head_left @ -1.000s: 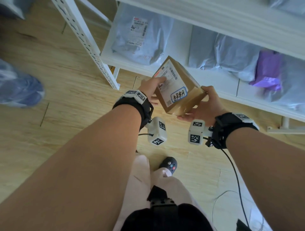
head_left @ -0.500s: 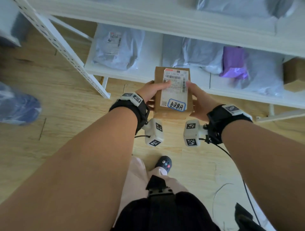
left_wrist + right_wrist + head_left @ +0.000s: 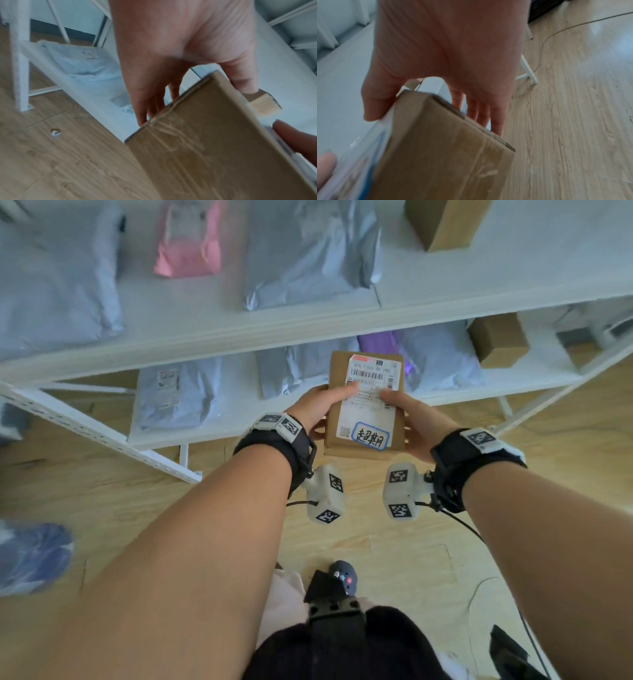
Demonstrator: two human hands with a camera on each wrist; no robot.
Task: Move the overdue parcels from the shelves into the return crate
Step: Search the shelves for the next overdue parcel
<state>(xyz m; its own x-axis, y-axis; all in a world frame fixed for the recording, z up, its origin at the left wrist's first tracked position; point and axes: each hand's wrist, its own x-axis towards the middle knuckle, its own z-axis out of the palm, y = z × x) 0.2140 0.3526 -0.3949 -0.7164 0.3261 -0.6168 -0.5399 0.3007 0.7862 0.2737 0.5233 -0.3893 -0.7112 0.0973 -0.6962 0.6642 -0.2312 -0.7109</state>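
A small brown cardboard box (image 3: 363, 405) with a white shipping label and a blue-outlined handwritten sticker is held in front of the white shelves (image 3: 212, 335), label up. My left hand (image 3: 325, 402) grips its left side, thumb on the label and fingers underneath. My right hand (image 3: 406, 412) grips its right side the same way. The left wrist view shows the box (image 3: 205, 142) from below with my left hand (image 3: 180, 67) curled round its edge. The right wrist view shows the box (image 3: 440, 148) pinched between thumb and fingers of my right hand (image 3: 436, 65).
Grey mailer bags (image 3: 308, 251), a pink mailer (image 3: 186, 241), a purple mailer (image 3: 376, 342) and two brown boxes (image 3: 498, 340) lie on the shelves. A blue bag (image 3: 30, 556) lies on the wooden floor at left. A cable (image 3: 559, 31) runs across the floor at right.
Both hands turned the box from tilted to label-up and square to me, and raised it. My view lifted, bringing the upper shelf into sight.
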